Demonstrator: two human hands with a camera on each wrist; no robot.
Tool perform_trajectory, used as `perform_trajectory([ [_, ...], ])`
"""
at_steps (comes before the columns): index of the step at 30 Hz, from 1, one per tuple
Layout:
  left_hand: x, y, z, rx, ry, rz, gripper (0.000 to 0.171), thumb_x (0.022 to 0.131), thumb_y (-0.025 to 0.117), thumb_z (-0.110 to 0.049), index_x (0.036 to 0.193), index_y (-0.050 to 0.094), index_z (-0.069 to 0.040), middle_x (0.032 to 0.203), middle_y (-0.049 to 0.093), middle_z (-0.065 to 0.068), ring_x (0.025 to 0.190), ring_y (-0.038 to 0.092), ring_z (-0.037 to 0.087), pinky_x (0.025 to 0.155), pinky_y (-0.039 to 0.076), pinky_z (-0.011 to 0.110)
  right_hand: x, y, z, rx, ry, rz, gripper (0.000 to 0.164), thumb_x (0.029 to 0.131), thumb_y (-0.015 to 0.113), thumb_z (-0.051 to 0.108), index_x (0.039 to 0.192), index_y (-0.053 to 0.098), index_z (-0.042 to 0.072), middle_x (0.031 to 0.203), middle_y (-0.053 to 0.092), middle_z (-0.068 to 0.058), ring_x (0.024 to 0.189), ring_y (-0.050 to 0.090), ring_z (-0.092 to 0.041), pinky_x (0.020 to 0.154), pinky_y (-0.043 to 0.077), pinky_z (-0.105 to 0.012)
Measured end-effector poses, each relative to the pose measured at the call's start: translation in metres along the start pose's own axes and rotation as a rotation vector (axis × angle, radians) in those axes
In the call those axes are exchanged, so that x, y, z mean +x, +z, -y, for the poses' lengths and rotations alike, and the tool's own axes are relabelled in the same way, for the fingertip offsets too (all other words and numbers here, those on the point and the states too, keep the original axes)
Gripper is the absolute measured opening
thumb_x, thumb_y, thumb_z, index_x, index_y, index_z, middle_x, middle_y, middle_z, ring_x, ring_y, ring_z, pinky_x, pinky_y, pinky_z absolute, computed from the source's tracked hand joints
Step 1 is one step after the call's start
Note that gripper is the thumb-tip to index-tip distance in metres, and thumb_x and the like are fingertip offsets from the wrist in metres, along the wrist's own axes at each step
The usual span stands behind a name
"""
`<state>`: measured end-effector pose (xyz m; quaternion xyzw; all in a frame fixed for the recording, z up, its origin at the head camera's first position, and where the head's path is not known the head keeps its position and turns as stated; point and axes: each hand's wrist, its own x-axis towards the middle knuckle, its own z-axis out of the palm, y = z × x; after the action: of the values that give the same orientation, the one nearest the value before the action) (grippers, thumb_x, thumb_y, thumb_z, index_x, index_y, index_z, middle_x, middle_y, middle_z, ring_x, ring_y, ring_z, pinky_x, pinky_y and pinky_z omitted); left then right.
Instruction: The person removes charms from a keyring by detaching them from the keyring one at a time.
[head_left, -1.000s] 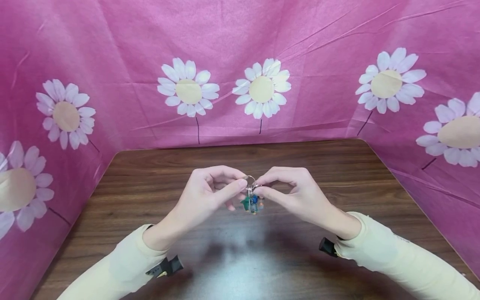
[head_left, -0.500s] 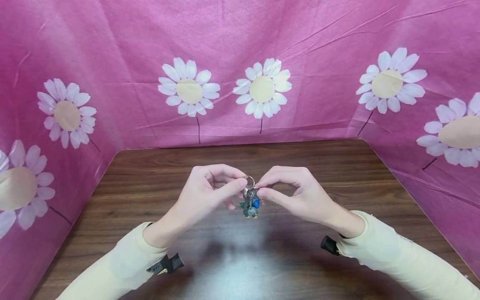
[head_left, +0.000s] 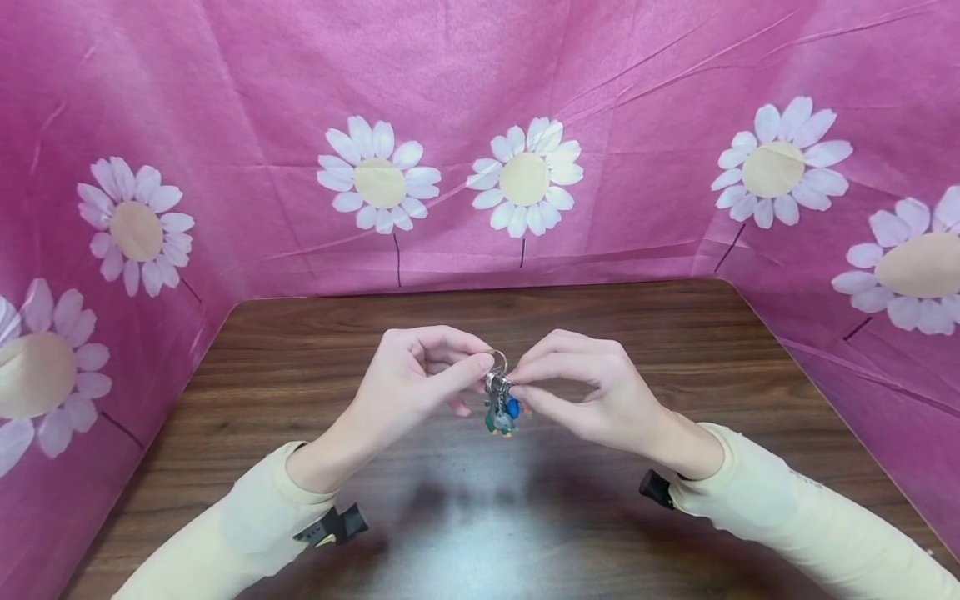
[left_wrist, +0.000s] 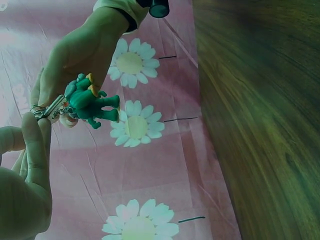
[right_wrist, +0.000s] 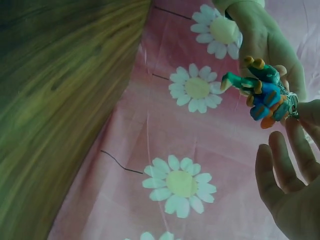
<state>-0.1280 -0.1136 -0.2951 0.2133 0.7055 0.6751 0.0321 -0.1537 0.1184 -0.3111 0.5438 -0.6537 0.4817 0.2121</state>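
Note:
My left hand pinches a metal key ring between thumb and forefinger, above the table. From the ring hangs a bunch of small figure keychains on metal links, with green, blue and grey bodies. In the left wrist view green figures with yellow feet stick out sideways. The right wrist view adds blue and orange figures. My right hand pinches a small metal end of one keychain beside the ring. Fingertips partly hide that piece.
A brown wood-grain table lies under both hands. Pink cloth printed with white daisies stands behind it and on both sides. Each sleeve carries a black wrist camera.
The bunch of figures has swung and turned below the ring, with the blue one now facing forward. My right fingers have shifted slightly lower at the metal links. My left hand keeps its pinch.

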Motion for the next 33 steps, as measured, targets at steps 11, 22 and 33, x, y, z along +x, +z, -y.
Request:
perform_trajectory([
  [11,-0.0003,-0.0004,-0.0023,0.013,-0.02,-0.009,0.014,0.091,0.075,-0.008,0.103,0.075,0.002,0.085,0.076,0.012,0.069,0.073,0.027,0.055,0.062,0.046,0.0028,-0.001,0.0019,-0.001,-0.016,-0.005,0.009,0.095,0.072,0.013,0.099,0.075,0.004,0.084,0.071,-0.001,0.075,0.065,-0.013,0.067,0.053,-0.021],
  [22,-0.0003,-0.0008,-0.0059,0.035,-0.044,-0.008,0.016,0.091,0.076,-0.009,0.103,0.076,0.0,0.086,0.077,0.009,0.07,0.072,0.025,0.059,0.063,0.045,0.0054,0.0034,0.0053,-0.026,-0.041,0.024,0.008,0.093,0.073,0.011,0.098,0.074,0.005,0.089,0.069,-0.001,0.078,0.065,-0.013,0.072,0.056,-0.022],
  [33,-0.0007,-0.0043,-0.0057,0.038,-0.058,-0.001,0.015,0.09,0.077,-0.01,0.102,0.076,-0.001,0.086,0.077,0.009,0.071,0.073,0.032,0.059,0.063,0.046,0.0023,0.0011,0.0039,0.05,0.125,0.009,0.023,0.081,0.078,-0.007,0.098,0.078,0.009,0.089,0.071,0.0,0.078,0.066,-0.012,0.069,0.056,-0.024],
])
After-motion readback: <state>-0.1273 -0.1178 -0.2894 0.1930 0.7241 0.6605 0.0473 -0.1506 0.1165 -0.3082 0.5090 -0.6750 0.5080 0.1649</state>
